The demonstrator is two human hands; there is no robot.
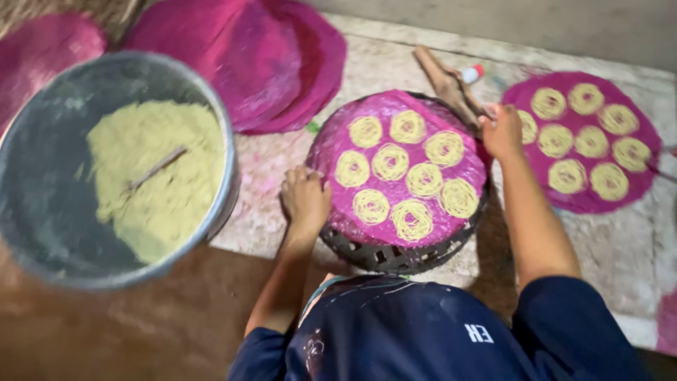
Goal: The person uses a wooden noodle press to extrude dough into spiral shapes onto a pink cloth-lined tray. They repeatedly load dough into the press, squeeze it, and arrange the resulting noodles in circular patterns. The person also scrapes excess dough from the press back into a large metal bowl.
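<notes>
On opposite rims of the basket [395, 257], both hands [305, 197].

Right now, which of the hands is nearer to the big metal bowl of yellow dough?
Left. The left hand grips the pink sheet's edge, just right of the metal bowl; the right hand is at the sheet's far edge.

Pink sheet [398, 166]: thin plastic, glossy, wrinkled at the edges. Noodle coils [409, 180]: fine stringy dough, matt yellow. Basket [395, 255]: dark woven strips, rough. Large basin [42, 169]: dull grey metal, dusted. Dough mass [159, 176]: coarse, matt. Floor [416, 63]: mottled stone, rough, pink-stained.
</notes>
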